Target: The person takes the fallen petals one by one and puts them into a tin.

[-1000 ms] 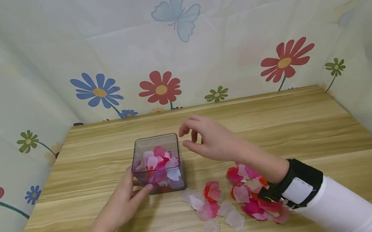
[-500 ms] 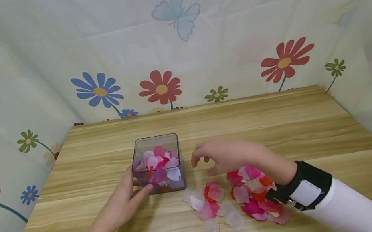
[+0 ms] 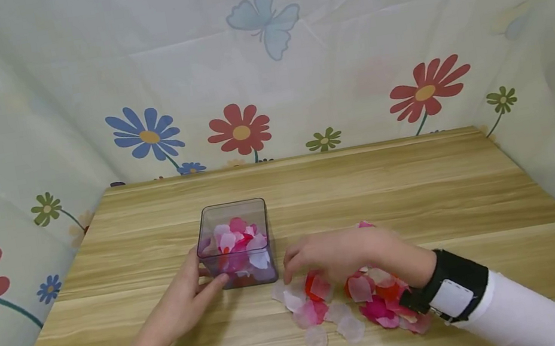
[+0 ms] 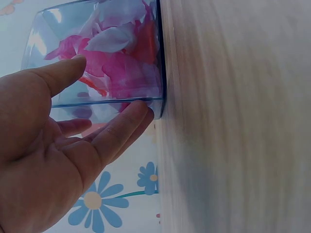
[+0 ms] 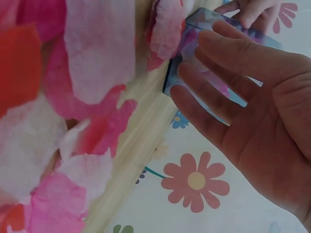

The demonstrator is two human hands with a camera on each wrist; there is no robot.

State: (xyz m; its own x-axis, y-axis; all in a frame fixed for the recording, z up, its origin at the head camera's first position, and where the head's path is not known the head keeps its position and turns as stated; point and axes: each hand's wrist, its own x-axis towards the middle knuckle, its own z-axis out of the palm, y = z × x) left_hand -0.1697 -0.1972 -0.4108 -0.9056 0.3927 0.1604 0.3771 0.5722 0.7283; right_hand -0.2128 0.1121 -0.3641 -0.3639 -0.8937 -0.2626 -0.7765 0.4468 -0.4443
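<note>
A clear grey plastic box [image 3: 249, 268] stands on the wooden table, partly filled with pink, white and red fabric petals [image 3: 236, 243]. My left hand [image 3: 186, 302] holds its near left corner, thumb on the front wall and fingers along the left wall; the left wrist view shows that thumb [image 4: 68, 75] against the plastic. Right of the box, my right hand [image 3: 336, 251] is low over the loose petals [image 3: 310, 313], fingers loosely bent. In the right wrist view its palm [image 5: 262, 121] faces the camera, and nothing shows between the fingers.
A denser heap of petals [image 3: 386, 307] lies under and beside my right forearm. Behind the wooden table [image 3: 421, 186] hangs a pale backdrop [image 3: 170, 45] printed with flowers and a butterfly, which also rises along both sides.
My right hand has come down and toward me, from beside the box's rim to just over the loose petals. My left hand and the box have stayed put.
</note>
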